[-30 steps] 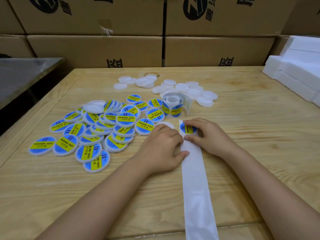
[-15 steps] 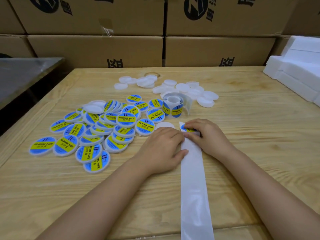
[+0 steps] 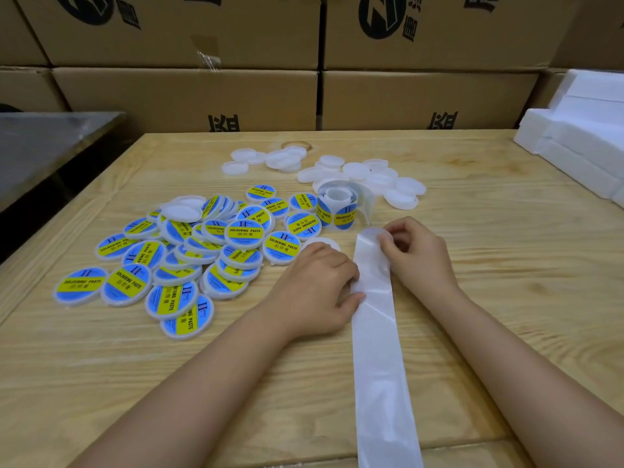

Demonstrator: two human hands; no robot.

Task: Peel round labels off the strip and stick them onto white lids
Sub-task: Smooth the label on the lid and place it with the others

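Note:
A long white backing strip (image 3: 378, 349) runs from the table's near edge up to my hands. My left hand (image 3: 317, 285) holds the strip's left edge between its thumb and curled fingertips. My right hand (image 3: 418, 255) pinches a round label (image 3: 380, 236) lifted off the strip's far end, with the label's pale back facing me. A plain white lid (image 3: 322, 243) lies just beyond my left hand, partly hidden by it. The label roll (image 3: 334, 206) stands behind it.
Several lids bearing blue-and-yellow labels (image 3: 202, 251) are heaped to the left. Several plain white lids (image 3: 371, 177) lie scattered behind the roll. White foam blocks (image 3: 580, 146) sit at the right edge, and cardboard boxes (image 3: 422, 99) wall off the back of the wooden table (image 3: 506, 231).
The blue-and-yellow label that lay flat at the strip's end has been peeled up by my right hand, and its pale back now shows. My left hand stays on the strip.

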